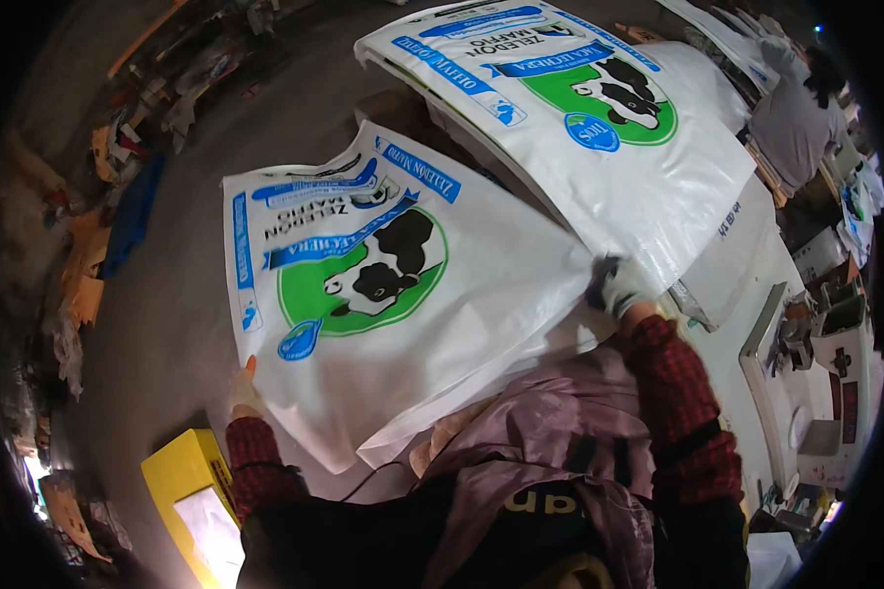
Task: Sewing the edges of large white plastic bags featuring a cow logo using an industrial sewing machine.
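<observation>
Your left hand (244, 390) pinches the near-left edge of a white woven sack (393, 294) printed with a black-and-white cow on a green circle — thumb on top, the other fingers hidden beneath. Your gloved right hand (614, 287) is clenched on the same sack's right edge, holding it spread above your lap. Just beyond, to the far right, a second matching sack (599, 128) lies over a white worktable (746, 285). A sewing machine (791, 373) sits at the right; a yellow box (182, 471) rests on the floor, near left — another person (801, 108) works far right.
</observation>
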`<move>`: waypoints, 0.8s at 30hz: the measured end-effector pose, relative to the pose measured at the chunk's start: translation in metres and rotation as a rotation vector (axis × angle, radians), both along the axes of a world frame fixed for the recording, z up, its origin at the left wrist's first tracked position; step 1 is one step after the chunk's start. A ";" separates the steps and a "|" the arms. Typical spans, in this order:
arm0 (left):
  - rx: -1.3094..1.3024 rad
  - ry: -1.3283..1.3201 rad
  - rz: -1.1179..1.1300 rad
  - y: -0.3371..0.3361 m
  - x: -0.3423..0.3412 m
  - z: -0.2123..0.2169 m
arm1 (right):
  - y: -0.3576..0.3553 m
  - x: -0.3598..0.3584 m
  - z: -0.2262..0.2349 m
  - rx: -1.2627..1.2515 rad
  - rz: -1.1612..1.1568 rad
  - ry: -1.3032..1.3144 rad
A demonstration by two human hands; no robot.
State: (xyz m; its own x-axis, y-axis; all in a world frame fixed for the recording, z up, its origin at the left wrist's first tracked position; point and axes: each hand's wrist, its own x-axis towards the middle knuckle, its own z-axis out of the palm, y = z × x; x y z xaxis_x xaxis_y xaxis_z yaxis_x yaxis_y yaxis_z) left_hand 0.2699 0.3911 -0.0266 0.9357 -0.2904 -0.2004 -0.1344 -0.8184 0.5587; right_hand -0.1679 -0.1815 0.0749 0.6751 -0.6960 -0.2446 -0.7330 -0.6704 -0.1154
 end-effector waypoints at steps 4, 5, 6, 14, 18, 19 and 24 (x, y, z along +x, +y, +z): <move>0.562 -0.117 -0.333 -0.022 0.004 0.018 | 0.042 -0.059 -0.119 0.029 -0.352 0.194; 0.689 -0.148 -0.448 -0.032 0.002 0.009 | 0.045 -0.076 -0.143 -0.160 0.263 0.670; 0.793 -0.167 -0.550 -0.053 0.001 -0.001 | 0.035 -0.100 -0.181 0.081 -0.342 0.157; 0.309 0.199 0.386 -0.104 -0.071 -0.014 | 0.033 -0.124 -0.194 -0.024 -0.442 0.045; 0.546 -0.147 0.239 -0.073 -0.113 -0.025 | 0.034 -0.104 -0.173 0.099 -0.320 0.082; 0.797 -0.299 -0.027 -0.105 -0.152 -0.006 | 0.023 -0.132 -0.213 0.083 -0.418 0.083; 0.953 -0.383 -1.061 -0.080 -0.233 -0.027 | 0.030 -0.086 -0.180 0.228 -0.588 -0.081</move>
State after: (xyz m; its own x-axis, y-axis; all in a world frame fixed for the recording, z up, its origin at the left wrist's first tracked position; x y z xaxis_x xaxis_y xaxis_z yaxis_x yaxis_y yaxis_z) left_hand 0.0369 0.3114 -0.0535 0.4133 -0.7610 -0.5000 -0.9036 -0.2751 -0.3283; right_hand -0.2535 -0.1514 -0.1046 0.2183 -0.8927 -0.3942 -0.9541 -0.1103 -0.2785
